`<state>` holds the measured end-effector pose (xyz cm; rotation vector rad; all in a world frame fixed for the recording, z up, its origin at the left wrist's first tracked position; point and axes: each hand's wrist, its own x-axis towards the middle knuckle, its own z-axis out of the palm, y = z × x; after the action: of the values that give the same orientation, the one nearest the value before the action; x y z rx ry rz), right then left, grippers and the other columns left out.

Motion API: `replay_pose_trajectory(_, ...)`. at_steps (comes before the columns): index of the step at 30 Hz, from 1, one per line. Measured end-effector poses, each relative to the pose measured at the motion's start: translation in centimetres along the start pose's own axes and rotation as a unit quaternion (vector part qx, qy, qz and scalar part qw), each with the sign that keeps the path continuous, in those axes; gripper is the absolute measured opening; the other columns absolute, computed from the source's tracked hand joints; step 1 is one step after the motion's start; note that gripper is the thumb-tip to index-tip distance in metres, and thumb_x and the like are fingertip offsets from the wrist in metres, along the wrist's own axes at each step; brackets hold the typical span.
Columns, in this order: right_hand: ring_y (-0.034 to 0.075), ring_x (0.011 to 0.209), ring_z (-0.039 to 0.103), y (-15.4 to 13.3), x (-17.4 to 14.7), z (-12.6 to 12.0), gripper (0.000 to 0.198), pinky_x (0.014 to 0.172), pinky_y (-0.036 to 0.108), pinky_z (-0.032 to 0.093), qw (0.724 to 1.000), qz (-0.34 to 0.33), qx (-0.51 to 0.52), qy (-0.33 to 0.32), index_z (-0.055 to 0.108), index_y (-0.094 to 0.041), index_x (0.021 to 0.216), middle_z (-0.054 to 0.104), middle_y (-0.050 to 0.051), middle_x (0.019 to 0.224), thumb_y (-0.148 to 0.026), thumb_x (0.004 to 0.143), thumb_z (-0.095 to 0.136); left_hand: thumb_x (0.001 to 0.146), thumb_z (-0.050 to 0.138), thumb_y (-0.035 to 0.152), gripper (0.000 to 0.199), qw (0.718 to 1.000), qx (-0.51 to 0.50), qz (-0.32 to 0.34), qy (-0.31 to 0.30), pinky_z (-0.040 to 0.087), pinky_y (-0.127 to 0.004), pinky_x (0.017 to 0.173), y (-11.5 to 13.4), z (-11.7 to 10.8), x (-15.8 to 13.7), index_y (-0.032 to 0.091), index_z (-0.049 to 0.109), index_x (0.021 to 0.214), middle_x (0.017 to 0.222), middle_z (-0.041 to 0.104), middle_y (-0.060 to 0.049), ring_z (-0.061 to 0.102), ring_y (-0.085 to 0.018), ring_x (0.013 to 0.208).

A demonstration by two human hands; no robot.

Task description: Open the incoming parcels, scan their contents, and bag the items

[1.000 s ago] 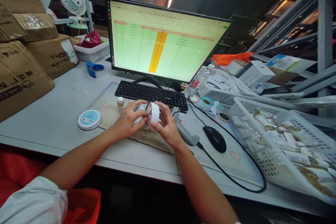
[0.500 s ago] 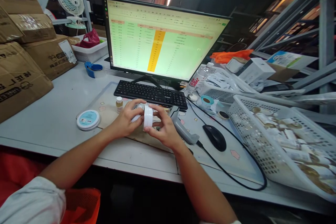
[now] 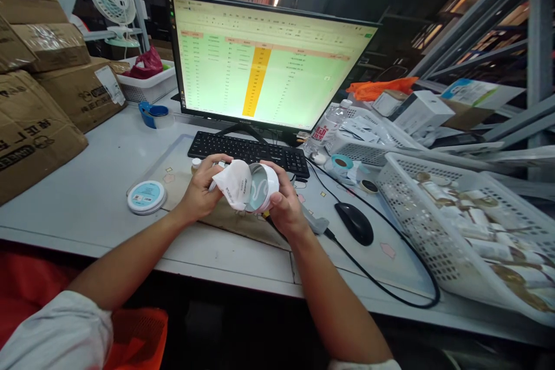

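Above the front of the desk mat, my right hand (image 3: pixel 288 199) is closed around a white round jar (image 3: pixel 271 188) tipped on its side. The jar's mouth faces left, and curved pale shapes show on its grey-blue inside. My left hand (image 3: pixel 202 191) is closed on a white printed piece (image 3: pixel 236 185), thin and disc-like, beside the jar's mouth. Whether that piece touches the jar I cannot tell. Just beyond my left hand stands a small bottle with a white cap (image 3: pixel 196 163). A grey handheld scanner (image 3: pixel 315 222) lies partly hidden behind my right hand.
A flat round tin (image 3: pixel 146 196) lies at left. Behind my hands are a black keyboard (image 3: pixel 243 149) and a monitor (image 3: pixel 269 69). On the right are a mouse (image 3: pixel 354 224), its looping cable, and a white basket (image 3: pixel 416 231) of bottles. Cartons (image 3: pixel 39 121) stack up at far left.
The jar has turned so its mouth now shows, and my hands have moved apart. The white printed piece has come into view in my left hand.
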<state>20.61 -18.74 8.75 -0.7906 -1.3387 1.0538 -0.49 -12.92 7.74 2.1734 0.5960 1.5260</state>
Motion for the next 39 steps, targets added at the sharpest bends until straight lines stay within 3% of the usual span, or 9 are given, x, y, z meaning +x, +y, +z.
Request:
replay_pose_trajectory(8,0.024,0.095,0.067,1.5,-0.5,0.5,0.088,0.066,0.031,0.059,0.994,0.027,-0.1,-0.028,0.049,-0.032,0.135,0.059,0.009,0.128,-0.069,0.065,0.087,0.093,0.056,0.02,0.007,0.983,0.177,0.049,-0.032,0.04,-0.053,0.11,1.2,0.7,-0.6,0.02,0.062,0.09,0.133,0.058,-0.011,0.047,-0.03,0.129)
replay_pose_trajectory(13,0.029,0.113,0.063,1.4,-0.3,0.4,0.082,0.089,0.04,0.059,0.997,0.011,-0.058,-0.049,0.061,-0.028,0.131,0.062,0.01,0.129,-0.084,0.072,0.07,0.1,0.054,0.026,0.007,0.991,0.082,0.071,-0.076,0.044,-0.048,0.108,1.4,1.0,-0.8,0.021,0.059,0.101,0.137,0.056,-0.011,0.051,-0.026,0.128)
replay_pose_trajectory(17,0.032,0.127,0.057,1.1,-0.3,0.7,0.082,0.108,0.048,0.051,0.997,0.044,0.023,-0.065,0.062,-0.028,0.134,0.059,0.01,0.139,-0.087,0.077,0.061,0.098,0.062,0.046,0.036,0.999,0.021,0.043,-0.024,0.043,-0.049,0.11,1.3,1.1,-0.9,0.023,0.055,0.125,0.136,0.058,-0.012,0.053,-0.027,0.129)
replay_pose_trajectory(23,0.033,0.132,0.054,1.4,-0.4,1.2,0.087,0.107,0.048,0.052,0.995,0.069,0.022,-0.062,0.06,-0.027,0.14,0.057,0.011,0.144,-0.087,0.077,0.062,0.101,0.053,0.054,0.041,0.996,0.022,0.006,-0.09,0.037,-0.054,0.118,1.1,0.7,-0.7,0.023,0.066,0.125,0.151,0.051,-0.014,0.047,-0.031,0.139)
replay_pose_trajectory(25,0.033,0.132,0.055,1.4,-0.4,1.1,0.09,0.106,0.048,0.053,0.996,0.07,0.001,-0.061,0.056,-0.027,0.145,0.057,0.011,0.145,-0.087,0.078,0.06,0.101,0.053,0.053,0.04,0.994,-0.001,-0.02,-0.105,0.034,-0.054,0.12,1.0,0.9,-0.7,0.024,0.066,0.127,0.153,0.05,-0.013,0.046,-0.031,0.141)
replay_pose_trajectory(28,0.031,0.133,0.055,1.3,-0.4,1.0,0.087,0.108,0.047,0.051,0.997,0.024,-0.053,-0.058,0.047,-0.03,0.154,0.053,0.01,0.15,-0.075,0.083,0.068,0.103,0.048,0.054,0.044,0.987,-0.114,-0.109,-0.02,0.039,-0.05,0.118,1.1,1.5,-0.9,0.024,0.059,0.134,0.148,0.055,-0.012,0.05,-0.028,0.139)
replay_pose_trajectory(33,0.032,0.146,0.041,1.8,-0.6,1.3,0.091,0.113,0.051,0.048,0.954,-0.101,-0.258,-0.114,0.033,-0.035,0.161,0.038,0.01,0.163,-0.048,0.085,0.081,0.103,0.018,0.069,0.071,0.885,-0.355,-0.302,0.023,0.053,-0.046,0.106,1.5,3.1,-1.0,0.02,0.044,0.147,0.152,0.052,-0.017,0.058,-0.029,0.132)
replay_pose_trajectory(36,0.033,0.152,0.033,2.3,-0.5,1.8,0.085,0.123,0.058,0.035,0.913,-0.145,-0.358,-0.132,0.035,-0.03,0.161,0.037,0.013,0.163,-0.048,0.089,0.076,0.102,0.02,0.07,0.073,0.864,-0.375,-0.336,0.023,0.049,-0.045,0.113,1.5,3.6,-1.1,0.02,0.045,0.148,0.155,0.05,-0.015,0.052,-0.03,0.14)
replay_pose_trajectory(39,0.034,0.152,0.034,2.6,-0.5,2.1,0.082,0.123,0.058,0.034,0.914,-0.139,-0.362,-0.123,0.039,-0.028,0.159,0.038,0.015,0.162,-0.051,0.089,0.075,0.103,0.019,0.066,0.069,0.88,-0.347,-0.325,0.024,0.045,-0.047,0.117,1.5,3.8,-1.4,0.021,0.046,0.148,0.156,0.049,-0.014,0.049,-0.03,0.143)
